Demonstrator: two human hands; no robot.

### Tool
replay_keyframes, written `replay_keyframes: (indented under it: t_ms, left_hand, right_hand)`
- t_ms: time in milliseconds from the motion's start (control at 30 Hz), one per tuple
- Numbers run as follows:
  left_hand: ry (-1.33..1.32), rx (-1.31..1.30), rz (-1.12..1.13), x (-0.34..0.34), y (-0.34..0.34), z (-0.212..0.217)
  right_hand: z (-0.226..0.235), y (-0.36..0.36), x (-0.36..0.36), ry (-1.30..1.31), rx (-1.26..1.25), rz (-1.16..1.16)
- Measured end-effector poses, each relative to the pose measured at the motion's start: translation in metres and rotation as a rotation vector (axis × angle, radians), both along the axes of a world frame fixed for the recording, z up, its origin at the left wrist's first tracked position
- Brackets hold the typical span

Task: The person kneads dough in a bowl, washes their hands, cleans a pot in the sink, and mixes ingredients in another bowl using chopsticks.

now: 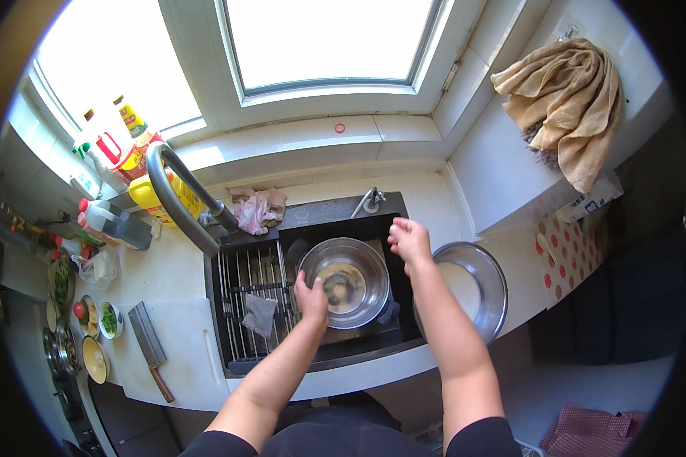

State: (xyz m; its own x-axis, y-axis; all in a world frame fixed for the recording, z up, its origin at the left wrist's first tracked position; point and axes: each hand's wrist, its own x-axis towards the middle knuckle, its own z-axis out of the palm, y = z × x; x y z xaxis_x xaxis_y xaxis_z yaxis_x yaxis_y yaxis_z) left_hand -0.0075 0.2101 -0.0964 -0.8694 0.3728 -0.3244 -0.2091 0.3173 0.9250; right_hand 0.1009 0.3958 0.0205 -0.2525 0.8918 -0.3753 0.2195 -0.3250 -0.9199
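The shiny metal bowl (344,280) sits in the black sink (312,358) at the middle of the frame, and the left hand (311,298) grips its near-left rim. The right hand (409,239) hangs loose and empty above the bowl's far-right edge. A second metal bowl (472,289) rests on the counter just right of the sink, near the counter's front edge.

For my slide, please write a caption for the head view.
Left hand grips a steel bowl in the sink; right hand hovers above.
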Motion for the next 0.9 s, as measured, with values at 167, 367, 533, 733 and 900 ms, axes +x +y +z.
replay_keyframes:
  t_ms: [167, 367, 533, 733, 900]
  left_hand:
    - [0.057, 0.241, -0.114, -0.053, 0.063, 0.025]
    - [0.172, 0.253, -0.358, -0.074, 0.113, 0.05]
    - [0.19, 0.226, -0.453, -0.076, 0.126, 0.044]
    - [0.072, 0.249, -0.443, -0.07, 0.124, 0.048]
    - [0.087, 0.286, -0.354, -0.076, 0.105, 0.043]
  right_hand:
    - [-0.085, 0.111, -0.051, -0.336, 0.243, 0.274]
    - [-0.129, 0.159, -0.069, -0.622, 0.485, 0.493]
    - [-0.113, 0.164, -0.075, -0.566, 0.362, 0.53]
    - [-0.114, 0.163, -0.08, -0.588, 0.616, 0.564]
    - [-0.122, 0.166, -0.074, -0.499, 0.851, 0.642]
